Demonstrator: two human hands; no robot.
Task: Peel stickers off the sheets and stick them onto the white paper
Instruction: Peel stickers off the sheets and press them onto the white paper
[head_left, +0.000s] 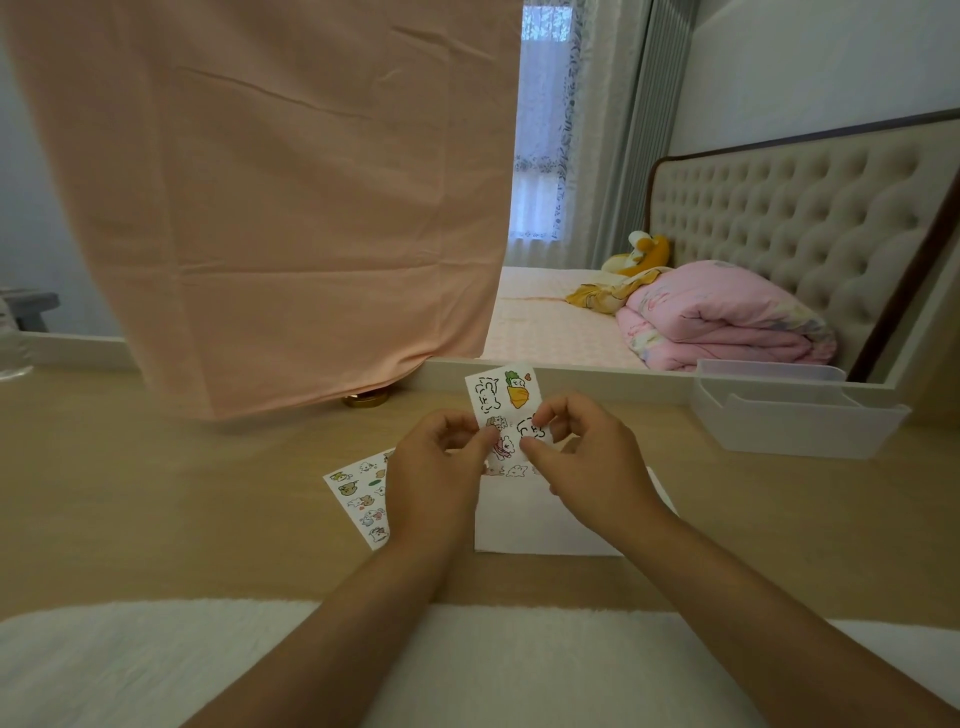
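Sticker sheet (501, 395): raised above white paper (545, 519), its lower part pinched by left hand (434, 467) and right hand (587, 467), fingers curled. Second sticker sheet (358, 493): flat on worktop (156, 493), left of the paper. Plastic tray (795, 421): right, well apart.

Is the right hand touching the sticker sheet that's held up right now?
Touching. The head view shows the right hand pinching the held sticker sheet at its right edge with thumb and forefinger.

peach cloth (270, 208), pale wood desk (156, 493), white paper (545, 525), cartoon-printed sticker sheet (506, 395), pink quilt (722, 317)
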